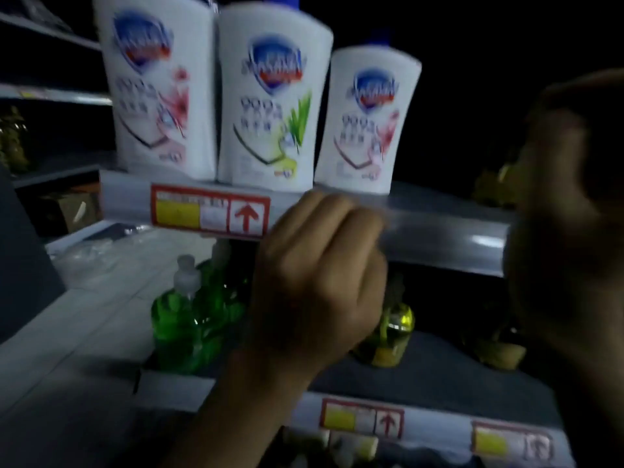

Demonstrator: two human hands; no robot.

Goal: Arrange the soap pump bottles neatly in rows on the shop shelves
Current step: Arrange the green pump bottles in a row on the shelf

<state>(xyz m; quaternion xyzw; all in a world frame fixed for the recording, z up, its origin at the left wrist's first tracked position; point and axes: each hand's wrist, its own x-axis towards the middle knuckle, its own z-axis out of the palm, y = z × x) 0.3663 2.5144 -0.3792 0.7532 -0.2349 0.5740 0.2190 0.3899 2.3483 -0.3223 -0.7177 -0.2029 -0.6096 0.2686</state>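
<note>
- Here, in the dim shop, three white soap pump bottles (270, 106) stand side by side at the upper shelf (439, 228) edge.
- Green bottles (182, 332) and a yellow bottle (395, 336) sit on the lower shelf (439, 366).
- Your left hand (314, 282) is curled before the shelf lip, and your right hand (567, 214) is dark and blurred; I cannot tell either grip.

A shop: price labels (210, 211) front bottle-stocked shelves (439, 228).
</note>
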